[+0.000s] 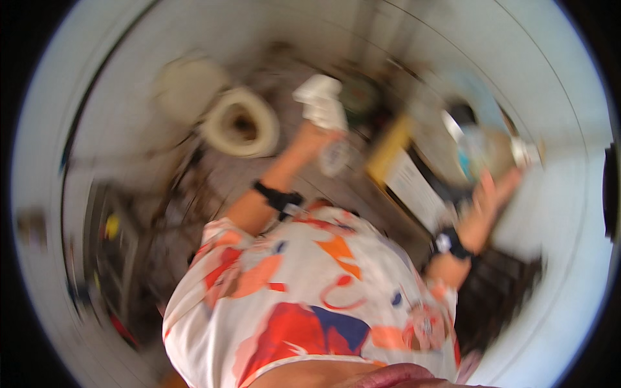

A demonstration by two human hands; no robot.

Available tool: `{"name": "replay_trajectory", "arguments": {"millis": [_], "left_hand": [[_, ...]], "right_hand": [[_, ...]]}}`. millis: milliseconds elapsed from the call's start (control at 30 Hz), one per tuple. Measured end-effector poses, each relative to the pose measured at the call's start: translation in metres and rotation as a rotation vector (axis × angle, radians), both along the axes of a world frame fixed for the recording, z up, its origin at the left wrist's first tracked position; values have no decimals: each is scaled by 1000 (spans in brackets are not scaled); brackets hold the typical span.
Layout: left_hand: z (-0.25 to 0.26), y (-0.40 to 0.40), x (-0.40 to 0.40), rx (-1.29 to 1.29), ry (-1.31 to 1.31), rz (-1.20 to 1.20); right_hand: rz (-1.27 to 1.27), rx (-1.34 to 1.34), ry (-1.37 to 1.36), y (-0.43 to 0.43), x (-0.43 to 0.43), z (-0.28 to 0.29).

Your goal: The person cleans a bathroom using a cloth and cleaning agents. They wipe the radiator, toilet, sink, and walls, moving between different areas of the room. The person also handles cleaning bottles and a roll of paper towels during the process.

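My left hand (pixel 318 138) is closed around what appears to be a spray bottle (pixel 325 109), its white head pointing away from me and its clear round base (pixel 335 157) towards me. It is held out over the tiled floor, to the right of a toilet bowl (pixel 240 123). On the right, my right hand (pixel 492 201) has its fingers apart, close to a clear plastic bottle (pixel 485 150) with yellowish contents and a white cap (pixel 524 153). Blur hides whether the fingertips touch it.
The toilet's lid (pixel 191 87) stands raised at the left. A yellow-edged panel (pixel 390 148) bearing a white printed sheet (pixel 415 189) is below a pale rounded surface (pixel 432 131). A metal rack (pixel 119 252) stands far left; dark slatted shapes (pixel 504 291) lie lower right. Pale walls enclose the room.
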State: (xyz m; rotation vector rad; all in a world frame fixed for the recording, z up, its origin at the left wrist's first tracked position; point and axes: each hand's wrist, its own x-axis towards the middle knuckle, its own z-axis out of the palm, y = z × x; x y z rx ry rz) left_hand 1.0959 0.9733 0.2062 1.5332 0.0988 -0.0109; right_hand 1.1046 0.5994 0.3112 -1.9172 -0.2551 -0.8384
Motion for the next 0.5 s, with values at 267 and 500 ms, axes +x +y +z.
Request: {"name": "replay_trajectory", "arguments": {"millis": [267,500], "left_hand": [[-19,23,-84,301,-49,481],[-26,49,-151,266,23,770]], "right_hand": [[491,-33,-7,72,34,10],[857,120,174,148,58,-39]]}}
